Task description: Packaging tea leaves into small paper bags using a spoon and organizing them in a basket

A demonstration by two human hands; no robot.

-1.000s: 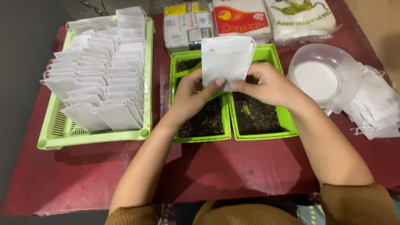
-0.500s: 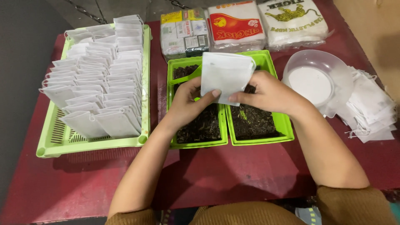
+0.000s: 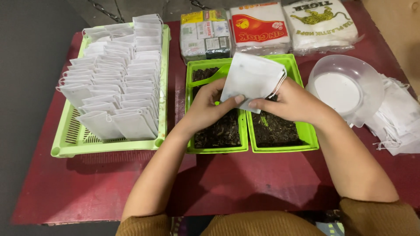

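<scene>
White pouch (image 3: 253, 78) between both thumbs' grip

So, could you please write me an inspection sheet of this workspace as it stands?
Surface: dark red table, scuffed, bearing everything.
Job's things: white paper filter bag with drawstring, held over two green plastic trays of dark loose leaves; a green scoop lies in the left one.
Clutter: light green slotted tray with rows of upright white bags; three wrapped packs at the far edge; clear plastic bowl; loose pile of empty white bags.
Grippers: left hand and right hand both pinch the bag's lower edge.
Cables: nothing seen.
Surroundings: grey floor on the left; chains beyond the table.
</scene>
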